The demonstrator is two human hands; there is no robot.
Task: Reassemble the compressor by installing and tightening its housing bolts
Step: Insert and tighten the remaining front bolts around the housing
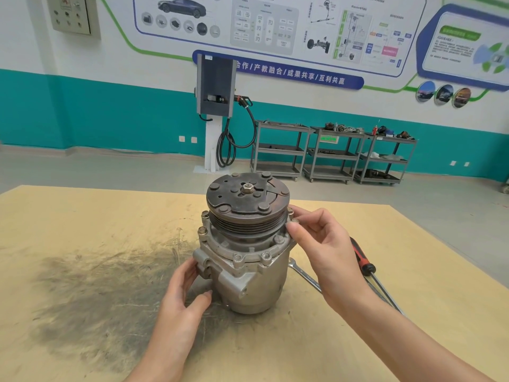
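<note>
The grey metal compressor (256, 282) stands upright on the wooden table (82, 230), its rusty clutch plate and grooved pulley (248, 199) on top. Several housing bolts sit in the flange ring; two raised bolt heads (203, 224) show on its left side. My left hand (187, 293) cups the housing's lower left, by the port block. My right hand (322, 238) is at the flange's right edge, thumb and fingertips pinched on a bolt head (294, 221) there. A second bolt (289, 209) stands just behind it.
A wrench (303, 274) and a red-and-black-handled screwdriver (363, 257) lie on the table right of the compressor, partly under my right arm. A dark grease smear (91, 288) covers the table's left half. Grey carts and a wall charger stand far behind.
</note>
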